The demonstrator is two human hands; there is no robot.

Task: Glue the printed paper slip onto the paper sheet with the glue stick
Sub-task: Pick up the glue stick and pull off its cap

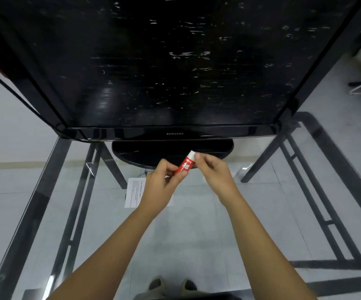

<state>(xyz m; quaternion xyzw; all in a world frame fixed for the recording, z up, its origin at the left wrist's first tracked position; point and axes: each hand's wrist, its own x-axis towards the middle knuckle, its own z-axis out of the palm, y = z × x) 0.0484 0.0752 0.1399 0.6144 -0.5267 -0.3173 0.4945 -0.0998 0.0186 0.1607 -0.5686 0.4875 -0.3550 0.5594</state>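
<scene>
A red glue stick [185,165] with a white cap at its far end is held tilted above the glass table. My left hand [161,185] grips its red body. My right hand [213,173] pinches the white cap end with thumb and fingertips. A white paper with printed text [133,192] lies flat on the glass under my left hand and wrist, which cover its right part. I cannot tell the slip apart from a separate sheet.
A large black Samsung monitor [175,133] stands just beyond the hands, its oval base [132,151] on the glass table [197,230]. The table's black metal frame [30,211] runs along both sides. My feet [172,286] show through the glass.
</scene>
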